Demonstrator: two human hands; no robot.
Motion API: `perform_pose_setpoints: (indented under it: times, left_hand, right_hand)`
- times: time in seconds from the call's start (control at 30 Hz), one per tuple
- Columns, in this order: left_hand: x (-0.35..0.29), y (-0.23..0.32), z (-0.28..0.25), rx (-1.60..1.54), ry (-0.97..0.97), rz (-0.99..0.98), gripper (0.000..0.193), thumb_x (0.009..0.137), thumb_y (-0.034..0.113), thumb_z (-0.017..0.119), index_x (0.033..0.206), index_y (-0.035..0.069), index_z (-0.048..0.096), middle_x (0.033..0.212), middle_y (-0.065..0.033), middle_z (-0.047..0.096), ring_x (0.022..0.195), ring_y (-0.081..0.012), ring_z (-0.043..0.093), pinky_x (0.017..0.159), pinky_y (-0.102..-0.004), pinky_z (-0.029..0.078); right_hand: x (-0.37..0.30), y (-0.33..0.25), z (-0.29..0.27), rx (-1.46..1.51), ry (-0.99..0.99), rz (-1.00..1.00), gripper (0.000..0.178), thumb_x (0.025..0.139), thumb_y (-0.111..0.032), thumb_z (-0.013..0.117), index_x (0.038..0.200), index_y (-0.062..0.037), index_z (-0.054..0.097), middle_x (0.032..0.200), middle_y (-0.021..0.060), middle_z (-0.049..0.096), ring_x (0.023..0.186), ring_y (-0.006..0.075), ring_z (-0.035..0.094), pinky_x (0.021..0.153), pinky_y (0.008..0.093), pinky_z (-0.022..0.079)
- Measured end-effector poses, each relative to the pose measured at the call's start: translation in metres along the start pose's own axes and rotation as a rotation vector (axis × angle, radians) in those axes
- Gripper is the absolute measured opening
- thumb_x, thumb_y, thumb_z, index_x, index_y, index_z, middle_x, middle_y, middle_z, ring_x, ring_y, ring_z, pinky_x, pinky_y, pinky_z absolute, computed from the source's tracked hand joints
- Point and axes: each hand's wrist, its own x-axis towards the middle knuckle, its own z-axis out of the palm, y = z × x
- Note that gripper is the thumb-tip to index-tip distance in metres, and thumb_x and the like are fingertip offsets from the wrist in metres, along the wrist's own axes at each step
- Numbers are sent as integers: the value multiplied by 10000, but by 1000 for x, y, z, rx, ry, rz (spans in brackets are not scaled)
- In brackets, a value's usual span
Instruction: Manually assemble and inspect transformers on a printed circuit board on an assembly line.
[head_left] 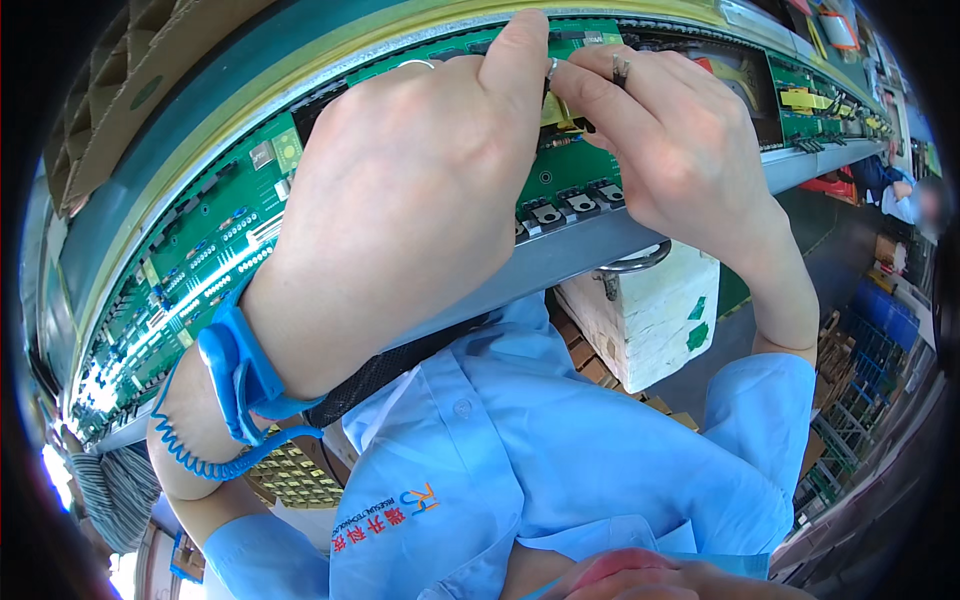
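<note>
My left hand [420,160] is curled over a long green circuit board [230,240], its back hiding most of its fingers. One digit stretches to the board's far side, close to my right fingertips. My right hand [690,130] is closed in a pinch over the board; whatever lies between its fingertips is too small to make out. A small dark piece [621,68] shows at its fingers. Below the fingertips are a yellow component [556,110] and a row of black parts with metal tabs [578,203]. A blue wrist strap [238,372] with a coiled cord circles my left wrist.
A metal rail [560,250] runs along the board's near edge. Further right is another board section [810,105] with yellow parts. A divided cardboard tray [115,90] stands upper left. Below the rail sit a white box [640,320] and a tray of yellow parts [295,472]. Another person [895,195] is far right.
</note>
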Motion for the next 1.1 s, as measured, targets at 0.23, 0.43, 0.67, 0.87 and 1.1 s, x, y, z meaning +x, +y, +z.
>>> perform_pose_setpoints:
  times: [0.23, 0.43, 0.67, 0.87, 1.1]
  left_hand:
    - [3, 3, 0, 87, 27, 68, 764, 706, 74, 752, 1391, 38, 417, 770, -173, 630, 722, -325, 630, 645, -404, 505]
    - [-2, -21, -11, -42, -7, 53, 780, 720, 151, 751, 1369, -53, 371, 819, -197, 648, 715, -345, 659, 628, -424, 520]
    - [23, -53, -85, 79, 406, 101, 157, 809, 115, 665, 962, 83, 668, 891, -102, 659, 807, -305, 653, 675, -392, 529]
    - [73, -147, -121, 525, 458, -129, 170, 877, 233, 608, 906, 86, 689, 929, -119, 657, 875, -330, 632, 726, -429, 515]
    - [100, -155, -114, 391, 382, 14, 98, 856, 93, 613, 903, 10, 640, 926, -125, 605, 851, -321, 601, 745, -399, 481]
  right_hand:
    - [-1, -2, -6, -57, -21, 8, 364, 684, -33, 643, 1048, -31, 665, 806, 69, 599, 769, 238, 639, 675, 336, 514]
    - [42, 27, -30, 274, 12, 72, 269, 751, -125, 696, 1015, -71, 685, 888, 50, 660, 826, 217, 658, 708, 336, 520]
    - [136, 158, -28, -127, -158, 849, 378, 797, -375, 673, 1075, -119, 676, 1099, 232, 647, 951, 351, 659, 754, 462, 514]
    - [151, 165, 2, -180, -254, 906, 233, 810, -225, 604, 929, -69, 730, 979, 141, 711, 925, 285, 684, 776, 430, 538]
    - [133, 186, 7, -101, -161, 962, 287, 830, -181, 575, 1064, -71, 699, 1073, 120, 700, 997, 259, 678, 795, 412, 534]
